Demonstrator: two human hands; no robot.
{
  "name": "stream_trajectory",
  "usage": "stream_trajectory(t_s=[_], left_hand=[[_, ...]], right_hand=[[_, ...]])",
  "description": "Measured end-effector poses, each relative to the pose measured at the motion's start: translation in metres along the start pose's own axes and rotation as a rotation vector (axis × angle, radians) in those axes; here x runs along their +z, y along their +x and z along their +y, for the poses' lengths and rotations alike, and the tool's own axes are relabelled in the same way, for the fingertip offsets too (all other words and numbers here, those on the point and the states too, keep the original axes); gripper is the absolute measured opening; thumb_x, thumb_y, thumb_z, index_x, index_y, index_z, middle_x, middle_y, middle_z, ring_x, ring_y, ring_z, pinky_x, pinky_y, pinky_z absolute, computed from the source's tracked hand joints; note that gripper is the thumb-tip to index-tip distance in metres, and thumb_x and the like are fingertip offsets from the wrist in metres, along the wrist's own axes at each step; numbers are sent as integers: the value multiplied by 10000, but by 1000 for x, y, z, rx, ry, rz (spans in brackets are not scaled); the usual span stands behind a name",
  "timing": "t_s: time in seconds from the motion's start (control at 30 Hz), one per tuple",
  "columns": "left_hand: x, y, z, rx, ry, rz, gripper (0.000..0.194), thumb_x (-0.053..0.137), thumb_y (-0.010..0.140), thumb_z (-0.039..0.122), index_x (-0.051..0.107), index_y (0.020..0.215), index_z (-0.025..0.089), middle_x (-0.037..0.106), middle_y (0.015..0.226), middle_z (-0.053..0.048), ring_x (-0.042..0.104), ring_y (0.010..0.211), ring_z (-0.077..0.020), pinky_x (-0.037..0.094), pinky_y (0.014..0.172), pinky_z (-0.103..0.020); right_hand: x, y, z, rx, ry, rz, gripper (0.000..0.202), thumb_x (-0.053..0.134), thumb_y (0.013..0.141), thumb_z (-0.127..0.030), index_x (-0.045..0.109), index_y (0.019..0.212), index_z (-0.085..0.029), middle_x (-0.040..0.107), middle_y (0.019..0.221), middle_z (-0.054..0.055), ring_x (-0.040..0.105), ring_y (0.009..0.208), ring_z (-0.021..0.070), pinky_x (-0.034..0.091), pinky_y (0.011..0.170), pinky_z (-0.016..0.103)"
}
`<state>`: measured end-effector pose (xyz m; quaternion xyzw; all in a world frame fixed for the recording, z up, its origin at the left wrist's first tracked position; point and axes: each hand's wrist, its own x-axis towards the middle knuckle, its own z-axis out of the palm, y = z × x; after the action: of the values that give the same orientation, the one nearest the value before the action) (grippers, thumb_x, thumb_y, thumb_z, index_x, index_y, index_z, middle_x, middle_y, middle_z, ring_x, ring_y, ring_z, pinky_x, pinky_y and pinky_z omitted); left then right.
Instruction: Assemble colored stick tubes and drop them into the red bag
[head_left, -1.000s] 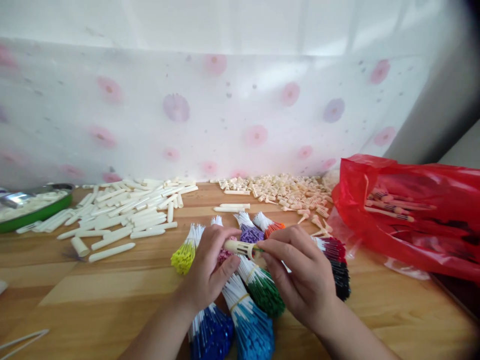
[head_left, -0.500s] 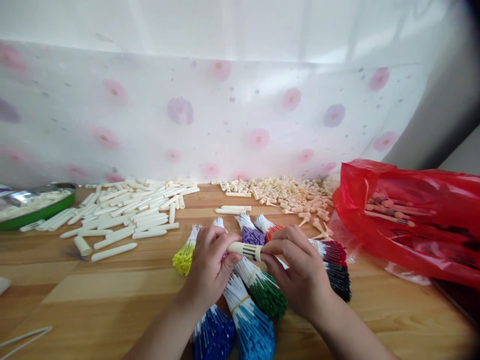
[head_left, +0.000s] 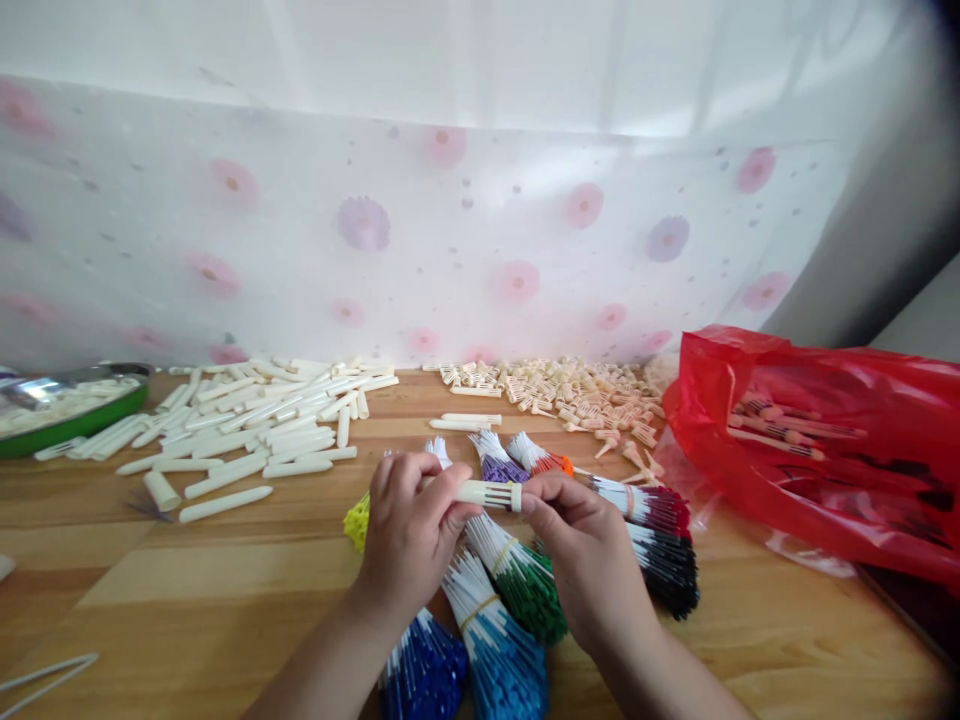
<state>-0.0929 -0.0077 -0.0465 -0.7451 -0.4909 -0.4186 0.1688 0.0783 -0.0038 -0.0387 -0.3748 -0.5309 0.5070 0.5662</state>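
A cream multi-colour pen barrel (head_left: 487, 493) with slots near its right end lies level between my hands. My left hand (head_left: 411, 520) is closed round its left part. Thumb and fingers of my right hand (head_left: 589, 545) pinch its slotted end. Below and around the hands lie bundles of pen refills: dark blue (head_left: 424, 665), light blue (head_left: 501, 640), green (head_left: 525, 590), black (head_left: 666, 568), dark red (head_left: 660, 508), purple (head_left: 500, 462), orange (head_left: 546, 458) and yellow (head_left: 357, 522). My left hand partly hides the yellow bundle.
Loose cream tubes (head_left: 262, 425) spread at the back left beside a green tray (head_left: 82, 418). Small slotted cream parts (head_left: 577, 395) are heaped at the back right. A red plastic bag (head_left: 832, 400) at the right holds several pens. Two tubes (head_left: 465, 421) lie mid-table.
My right fingers have closed in on the slotted end of the pen barrel. The barrel has turned slightly about its length, and the slots look different.
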Motion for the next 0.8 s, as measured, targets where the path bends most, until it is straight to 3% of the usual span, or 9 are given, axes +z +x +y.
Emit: stream_trajectory(t_s=[0.07,0.13,0.3,0.47,0.63,0.7,0.8], left_hand=[[1,0,0,9,13,11,375,375,910,459,635,975,196,476,900,-73,434,808,-227,366,739,-374],[1,0,0,15,7,18,369,380,911,447,637,979,191,474,901,-75,434,813,-228,366,740,-375],[2,-1,0,0,-53,-5,329,425,906,416,630,997,176,473,897,-72,442,823,-225,370,739,-364],[2,-1,1,-38,-102,-25,286,469,894,404,636,992,194,477,881,-59,440,819,-221,363,732,-355],[2,1,3,-111,-282,-116,266,487,891,395,643,991,205,495,868,-51,463,841,-216,372,745,-336],[2,1,3,-124,-309,-123,265,493,888,397,648,986,205,499,861,-49,470,844,-216,375,748,-333],[2,1,3,-110,-264,-76,262,508,880,395,656,980,203,499,859,-50,471,830,-215,372,739,-332]], right_hand=[[0,0,2,72,96,-1,123,680,755,-295,635,721,-186,599,688,-17,517,659,116,402,630,226],[0,-1,2,46,68,-15,114,669,772,-291,642,727,-190,597,702,-18,517,673,113,398,644,224],[-4,1,1,-219,-221,-41,104,588,836,-249,665,774,-215,590,775,-4,539,756,131,407,698,240],[-9,4,-1,-302,-332,-51,102,590,825,-206,660,751,-211,607,746,4,556,728,134,426,663,236],[-10,3,-7,-543,-454,-32,119,567,821,-123,660,787,-189,603,750,14,566,699,118,428,643,218],[-9,2,-8,-545,-437,-25,117,570,822,-127,658,784,-194,606,752,12,570,705,119,433,652,217],[-8,1,-6,-401,-318,-31,103,592,818,-174,660,748,-208,616,734,1,567,695,122,438,641,216]])
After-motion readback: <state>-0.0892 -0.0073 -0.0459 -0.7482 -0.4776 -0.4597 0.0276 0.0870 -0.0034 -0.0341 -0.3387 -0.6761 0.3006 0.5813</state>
